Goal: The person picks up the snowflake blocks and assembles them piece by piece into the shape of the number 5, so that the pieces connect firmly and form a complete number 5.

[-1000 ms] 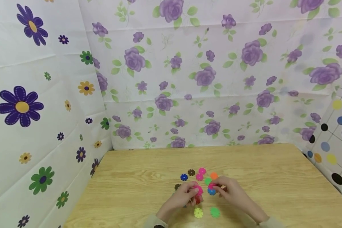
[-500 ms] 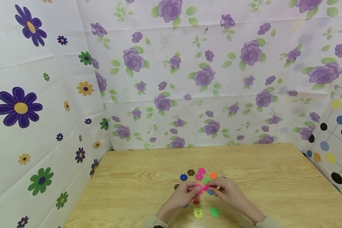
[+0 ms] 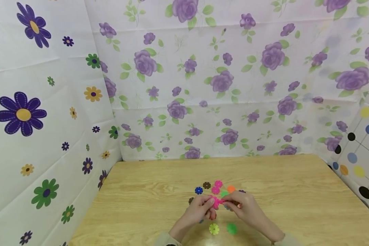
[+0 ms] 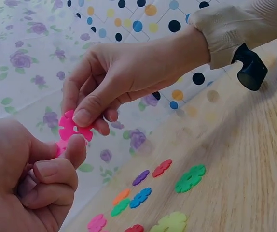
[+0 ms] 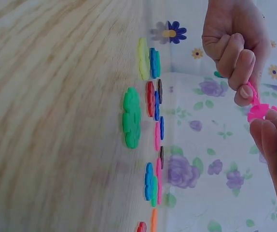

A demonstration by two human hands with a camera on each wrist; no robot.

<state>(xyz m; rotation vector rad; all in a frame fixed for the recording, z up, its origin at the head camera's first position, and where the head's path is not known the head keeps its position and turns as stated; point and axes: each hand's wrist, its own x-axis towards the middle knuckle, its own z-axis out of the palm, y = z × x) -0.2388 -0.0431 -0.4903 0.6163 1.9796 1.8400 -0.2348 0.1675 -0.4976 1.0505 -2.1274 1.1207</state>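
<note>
"Speaking of the left hand [image 3: 196, 210], what does it hold?"

"A pink disc [image 3: 216, 203], pinched between thumb and finger."

"And the right hand [image 3: 243, 204]?"

"It pinches a second disc [image 5: 257, 112], also pink."

"Where are they?"

"Above the tabletop [image 3: 141, 194], between the hands, each nearest its own hand. Their rims seem to meet, and they stand crosswise: where one shows its face, the other is edge-on. Whether one sits in the other's notch, I cannot tell."
</note>
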